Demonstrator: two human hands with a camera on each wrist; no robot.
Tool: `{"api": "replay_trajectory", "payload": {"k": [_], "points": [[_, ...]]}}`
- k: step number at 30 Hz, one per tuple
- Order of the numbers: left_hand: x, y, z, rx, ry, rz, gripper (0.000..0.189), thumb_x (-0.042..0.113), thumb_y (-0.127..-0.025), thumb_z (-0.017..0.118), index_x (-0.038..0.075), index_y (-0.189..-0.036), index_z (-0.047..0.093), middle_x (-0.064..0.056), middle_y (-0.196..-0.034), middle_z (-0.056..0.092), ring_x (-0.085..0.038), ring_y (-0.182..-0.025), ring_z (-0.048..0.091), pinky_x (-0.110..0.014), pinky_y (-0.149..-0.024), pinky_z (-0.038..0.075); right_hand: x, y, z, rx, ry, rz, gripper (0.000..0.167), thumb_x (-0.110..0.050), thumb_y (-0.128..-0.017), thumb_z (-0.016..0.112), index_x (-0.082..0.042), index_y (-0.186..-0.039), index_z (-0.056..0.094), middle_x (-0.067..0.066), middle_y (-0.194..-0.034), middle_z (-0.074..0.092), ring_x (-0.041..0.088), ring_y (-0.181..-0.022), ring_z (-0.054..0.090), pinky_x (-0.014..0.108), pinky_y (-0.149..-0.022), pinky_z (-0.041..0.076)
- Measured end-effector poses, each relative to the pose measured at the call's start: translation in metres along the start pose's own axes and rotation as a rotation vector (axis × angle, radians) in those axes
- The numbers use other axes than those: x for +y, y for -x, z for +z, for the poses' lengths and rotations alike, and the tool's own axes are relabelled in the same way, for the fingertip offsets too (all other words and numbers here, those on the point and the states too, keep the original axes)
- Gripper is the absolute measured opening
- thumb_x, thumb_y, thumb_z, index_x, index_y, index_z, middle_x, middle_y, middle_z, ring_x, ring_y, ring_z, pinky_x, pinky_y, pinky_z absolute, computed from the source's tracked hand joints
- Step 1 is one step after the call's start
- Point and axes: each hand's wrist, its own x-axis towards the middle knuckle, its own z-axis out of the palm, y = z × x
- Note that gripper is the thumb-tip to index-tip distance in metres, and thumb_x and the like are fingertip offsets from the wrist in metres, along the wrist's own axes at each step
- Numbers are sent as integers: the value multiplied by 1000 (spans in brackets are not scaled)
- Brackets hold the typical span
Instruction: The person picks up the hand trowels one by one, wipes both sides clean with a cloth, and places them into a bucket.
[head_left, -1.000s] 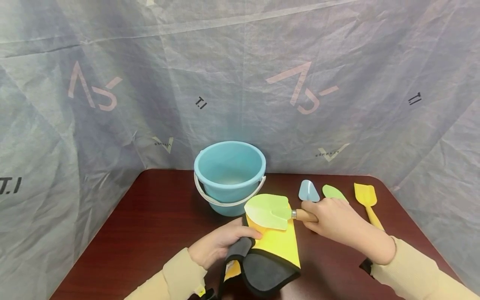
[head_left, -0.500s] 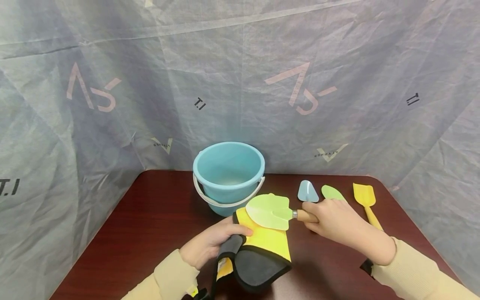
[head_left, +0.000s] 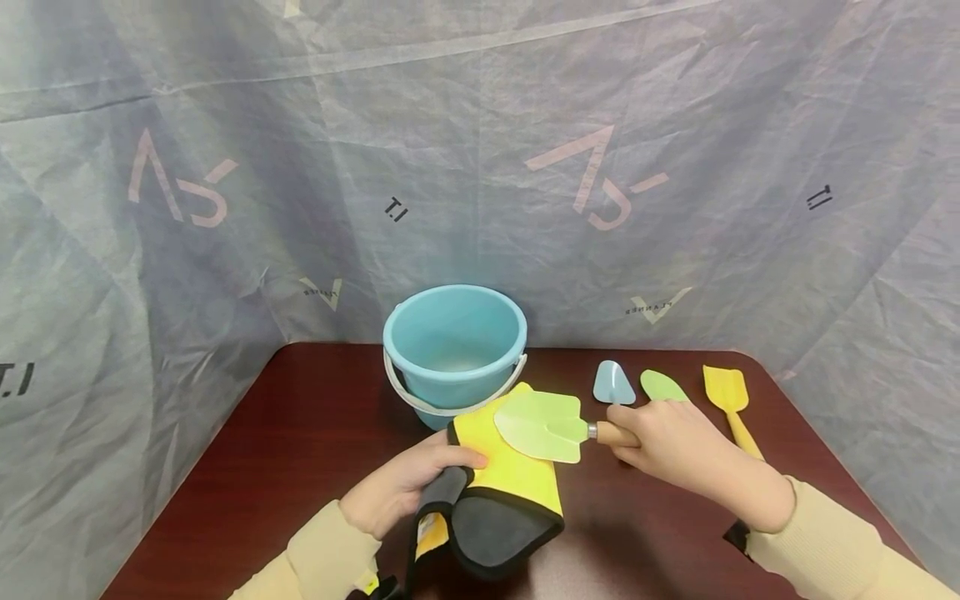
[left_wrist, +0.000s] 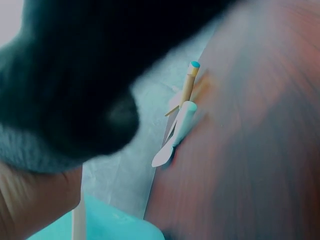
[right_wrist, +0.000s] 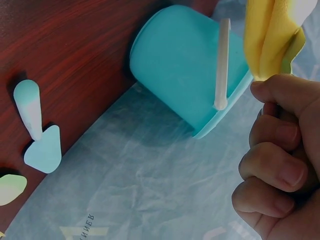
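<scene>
My left hand (head_left: 405,479) grips a piece of yellow fabric (head_left: 513,479) with a dark grey section and black edging, the thumb lying on its yellow face. In my right hand (head_left: 671,437) is a trowel (head_left: 540,427) with a pale green blade and wooden handle; the fingers curl round the handle. Its blade points left and overlaps the upper part of the fabric. In the right wrist view, folds of the yellow fabric (right_wrist: 265,35) show just above the curled fingers (right_wrist: 272,165). A dark blurred shape fills much of the left wrist view, above part of a hand (left_wrist: 40,197).
A light blue bucket (head_left: 455,372) with a white handle (head_left: 450,410) stands behind the hands. To the right on the dark red table (head_left: 315,433) lie a light blue scoop (head_left: 613,385), a green-bladed tool (head_left: 662,385) and a yellow shovel (head_left: 727,392). Grey sheeting hangs behind.
My left hand has drawn the yellow fabric to the left along the trowel blade. My right hand and the trowel have stayed nearly still.
</scene>
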Motion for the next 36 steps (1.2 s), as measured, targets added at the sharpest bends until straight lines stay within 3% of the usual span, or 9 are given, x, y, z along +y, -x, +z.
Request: {"api": "replay_trajectory", "payload": {"k": [21,36], "points": [[9,28,-15,106,-22,-18,32,8,-89,55,9,-120,50,-4,-111,61,-15,-102,61,-30,-89,49,0,6,2,-22,28,20,36,-12,-65,72,-22,-66,37,-17,-53,13,2,-49,11,16,-44,6],[9,40,-16,99,-23,14,28,6,-90,52,9,-118,51,-4,-109,62,-15,-101,62,-30,-88,50,2,9,4,10,-6,-21,39,-12,-66,72,-22,-63,35,-17,-56,10,0,-51,9,15,-44,7]]}}
